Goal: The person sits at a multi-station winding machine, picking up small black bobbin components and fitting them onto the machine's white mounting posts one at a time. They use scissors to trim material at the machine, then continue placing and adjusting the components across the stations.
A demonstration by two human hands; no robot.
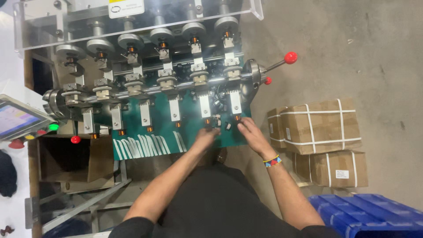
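My left hand (206, 136) and right hand (249, 132) rest on the green mat (158, 128), fingers curled narrow around small black parts (217, 119) lying between them; whether either hand actually grips one, I cannot tell

Floor (352, 53): bare grey concrete, scuffed, evenly lit.
Cardboard boxes (321, 125): brown, bound with white strapping, stacked on the floor at the right, two tiers showing.
Blue plastic crate (370, 216): ribbed, lower right corner, just beside the boxes.
Open cardboard carton (70, 158): brown, lower left, on a metal frame (83, 202).
Control panel (20, 119): tilted screen at far left, with green, yellow and red buttons along its lower edge.
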